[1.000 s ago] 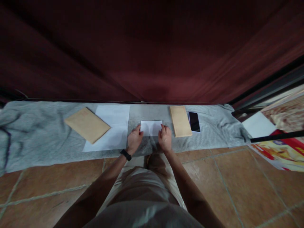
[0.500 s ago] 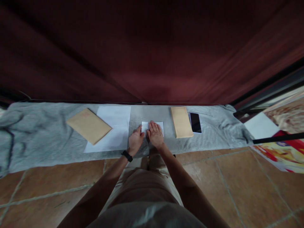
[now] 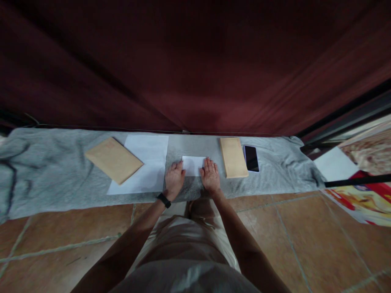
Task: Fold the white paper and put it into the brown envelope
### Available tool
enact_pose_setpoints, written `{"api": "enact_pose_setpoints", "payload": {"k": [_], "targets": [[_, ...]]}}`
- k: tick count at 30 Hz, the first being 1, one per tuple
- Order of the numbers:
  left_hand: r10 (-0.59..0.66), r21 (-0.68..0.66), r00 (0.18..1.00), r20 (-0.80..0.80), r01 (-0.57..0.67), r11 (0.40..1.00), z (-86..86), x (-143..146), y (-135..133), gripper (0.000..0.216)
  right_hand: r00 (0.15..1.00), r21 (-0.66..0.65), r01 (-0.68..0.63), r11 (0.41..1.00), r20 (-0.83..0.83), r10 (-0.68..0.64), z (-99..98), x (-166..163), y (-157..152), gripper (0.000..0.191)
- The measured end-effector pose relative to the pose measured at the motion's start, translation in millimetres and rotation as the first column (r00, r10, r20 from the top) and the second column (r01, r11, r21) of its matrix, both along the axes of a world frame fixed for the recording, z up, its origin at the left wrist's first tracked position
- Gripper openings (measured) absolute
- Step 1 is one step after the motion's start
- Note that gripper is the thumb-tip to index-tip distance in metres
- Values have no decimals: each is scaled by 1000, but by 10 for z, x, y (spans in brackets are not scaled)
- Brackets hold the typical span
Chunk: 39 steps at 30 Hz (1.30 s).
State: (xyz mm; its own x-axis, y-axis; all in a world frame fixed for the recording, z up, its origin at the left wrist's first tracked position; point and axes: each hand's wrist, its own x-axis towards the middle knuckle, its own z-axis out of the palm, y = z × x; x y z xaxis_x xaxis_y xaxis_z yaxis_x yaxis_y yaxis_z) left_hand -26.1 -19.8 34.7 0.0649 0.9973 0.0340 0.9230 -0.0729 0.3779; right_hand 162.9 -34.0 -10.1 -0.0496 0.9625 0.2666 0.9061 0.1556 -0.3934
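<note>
A small white piece of paper (image 3: pixel 193 167), apparently folded, lies flat on the grey cloth (image 3: pixel 195 145) in front of me. At its left edge rests my left hand (image 3: pixel 174 179), fingers partly bent and thumb beside the paper; a black band is on that wrist. My right hand (image 3: pixel 210 176) lies flat over the paper's right end, fingers stretched out and thumb apart, hiding that edge. Neither hand lifts the paper.
Left of my hands, a brown envelope (image 3: pixel 113 160) overlaps larger white sheets (image 3: pixel 151 162). To the right are a stack of brown envelopes (image 3: pixel 233 158) and a phone (image 3: pixel 251 158). A dark red panel (image 3: pixel 195 81) rises behind the cloth; a tiled floor (image 3: pixel 275 228) lies below.
My right hand has slid rightward across the paper, from its middle to its right end, uncovering the centre. The left hand has stayed at the left edge.
</note>
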Motion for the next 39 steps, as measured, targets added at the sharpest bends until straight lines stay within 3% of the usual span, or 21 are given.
{"api": "enact_pose_setpoints", "payload": {"k": [4,6,8,13,23,29,39], "targets": [[-248,135,967,64,238,962,-31,310,6,47,1000,-10,-3,1000,12,3,-19,19,-17,56],[-363,132,928,83,351,927,-82,530,15,52,999,-33,-24,999,41,26,-30,31,-20,57],[-403,95,911,86,395,914,-146,722,29,58,996,-52,-47,998,74,50,-42,43,-25,60],[-358,12,932,60,358,934,-256,883,57,63,992,-52,-53,997,115,59,-54,44,-36,63],[-315,61,948,-45,317,946,-274,579,21,66,995,-36,3,999,104,1,-48,15,-14,56],[-226,93,966,-123,238,967,-307,436,-14,64,989,-13,1,1000,148,1,-58,13,-15,56],[-111,101,979,-170,130,986,-359,263,-53,64,997,33,2,999,79,-4,-51,26,-23,54]]}}
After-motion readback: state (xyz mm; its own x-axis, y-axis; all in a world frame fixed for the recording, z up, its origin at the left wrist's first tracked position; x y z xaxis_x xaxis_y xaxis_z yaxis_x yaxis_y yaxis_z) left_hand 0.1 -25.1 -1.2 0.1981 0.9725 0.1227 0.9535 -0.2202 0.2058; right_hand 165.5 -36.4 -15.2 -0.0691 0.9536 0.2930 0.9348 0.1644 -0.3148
